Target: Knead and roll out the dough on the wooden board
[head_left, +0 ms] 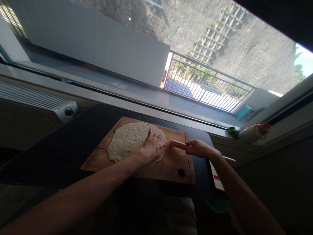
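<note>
Resting half-open on dough point(127, 140), left hand point(153, 146) risked tears if dragged; right hand point(198, 148), three o'clock, gripped likely rolling pin point(178, 144).

Left hand point(153, 145) covers part of the flat dough point(129, 140), so no clue what's under there. Right hand point(195, 148) hides part of the wooden tool point(178, 144), and honestly I can't tell what it is. The phone point(217, 181) is partly behind the right forearm point(234, 182), text way too tiny to read. Radiator point(29, 94) runs off the left edge, the green thing point(217, 206) below the worktop point(61, 147) is mostly hidden, and the orangey stuff point(262, 128) by the jar point(250, 134) is too blurry.
</note>
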Tool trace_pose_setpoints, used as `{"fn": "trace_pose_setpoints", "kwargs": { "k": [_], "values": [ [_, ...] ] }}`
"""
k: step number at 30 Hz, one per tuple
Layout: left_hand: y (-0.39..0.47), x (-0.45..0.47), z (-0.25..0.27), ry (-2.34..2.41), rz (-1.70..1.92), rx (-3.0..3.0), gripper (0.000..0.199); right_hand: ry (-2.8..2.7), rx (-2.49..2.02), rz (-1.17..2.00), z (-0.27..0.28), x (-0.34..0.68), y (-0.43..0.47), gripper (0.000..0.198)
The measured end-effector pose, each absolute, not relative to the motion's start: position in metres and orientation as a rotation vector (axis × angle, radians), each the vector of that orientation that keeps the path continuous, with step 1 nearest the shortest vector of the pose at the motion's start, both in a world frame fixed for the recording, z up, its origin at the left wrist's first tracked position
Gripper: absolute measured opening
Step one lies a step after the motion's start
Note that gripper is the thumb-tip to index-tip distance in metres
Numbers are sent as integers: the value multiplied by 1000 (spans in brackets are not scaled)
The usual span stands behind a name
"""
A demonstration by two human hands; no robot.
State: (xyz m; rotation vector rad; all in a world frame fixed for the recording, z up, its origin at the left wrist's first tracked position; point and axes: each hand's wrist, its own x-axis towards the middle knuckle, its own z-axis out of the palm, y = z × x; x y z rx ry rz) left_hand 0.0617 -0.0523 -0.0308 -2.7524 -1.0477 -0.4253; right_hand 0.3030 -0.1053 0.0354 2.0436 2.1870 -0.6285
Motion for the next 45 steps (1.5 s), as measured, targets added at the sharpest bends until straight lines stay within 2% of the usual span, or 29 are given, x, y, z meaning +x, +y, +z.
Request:
{"fn": "trace_pose_setpoints", "kwargs": {
  "k": [11,16,22,28,33,38,45],
  "values": [
    [-53,60,-30,-979,-444,-2766,36,2161,2049,-619,38,301,-107,38],
    [-52,60,-32,-922,-351,-2740,39,2127,2058,-612,35,302,-106,35],
    [-54,56,-34,-972,-459,-2791,40,2151,2063,-650,31,304,-108,33],
    [-39,73,-14,-1219,-347,-2925,27,2167,2074,-643,31,304,-110,31],
    [-21,90,-25,-1647,-525,-2869,20,2187,2053,-651,29,306,-109,29],
    [-17,95,-41,-1689,-657,-2800,19,2198,2056,-653,27,308,-109,26],
    [-12,90,-30,-1704,-466,-2890,21,2204,2054,-671,26,308,-109,22]
  ]
}}
